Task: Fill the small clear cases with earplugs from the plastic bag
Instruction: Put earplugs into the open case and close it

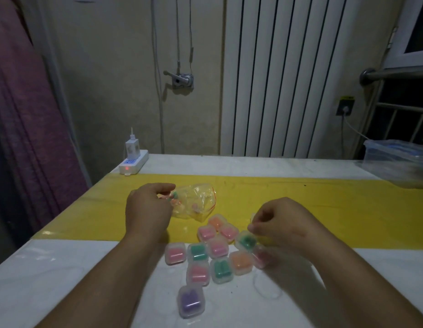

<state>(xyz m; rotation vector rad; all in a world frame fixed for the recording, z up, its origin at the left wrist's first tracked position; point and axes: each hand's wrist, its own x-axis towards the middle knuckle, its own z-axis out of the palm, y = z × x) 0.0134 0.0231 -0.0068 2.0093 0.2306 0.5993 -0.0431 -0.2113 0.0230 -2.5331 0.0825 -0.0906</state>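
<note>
Fingers (pixel 163 187) of the left hand (pixel 146 209) curl on the plastic bag (pixel 201 197), which lies on the yellow strip (pixel 336 209) with a few earplugs inside. Right hand (pixel 279 223) fingers are bunched; whether they pinch anything, I cannot tell. Beside it, closed clear cases (pixel 217 247) hold pink, green or orange pairs; the nearest case (pixel 191 301) holds purple.

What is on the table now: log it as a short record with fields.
left grip: holds the bag by its left end
right grip: fingers curled over the cases; contents unclear
bag: clear, on the yellow strip, few earplugs inside
cases: about a dozen filled, clustered; pink, green, orange, one purple
power strip: far left corner of the table
</note>
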